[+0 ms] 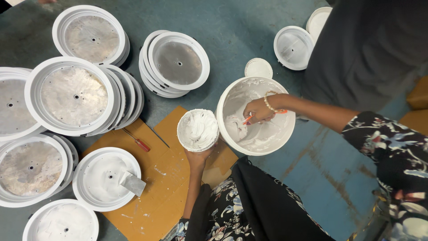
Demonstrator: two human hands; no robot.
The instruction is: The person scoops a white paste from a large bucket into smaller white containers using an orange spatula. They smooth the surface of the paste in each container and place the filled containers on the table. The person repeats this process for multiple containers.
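Observation:
My left hand (pixel 198 157) grips a small white cup (pixel 198 129) full of white paste from below, holding it over the brown cardboard sheet (pixel 160 178). My right hand (pixel 258 110), with a bead bracelet on the wrist, reaches into a large white bucket (pixel 228 96) and holds an orange-handled tool (pixel 248 118) dug into the white paste at the bucket's bottom. The tool's blade is buried in the paste.
Stacks of round white-rimmed metal discs (pixel 73 96) fill the left floor. One white disc (pixel 106 178) on the cardboard carries a flat metal scraper (pixel 132 183). A red-handled screwdriver (pixel 137 142) lies nearby. A small lid (pixel 258 68) and more discs (pixel 293 47) lie beyond the bucket, next to another person's dark clothing (pixel 370 49).

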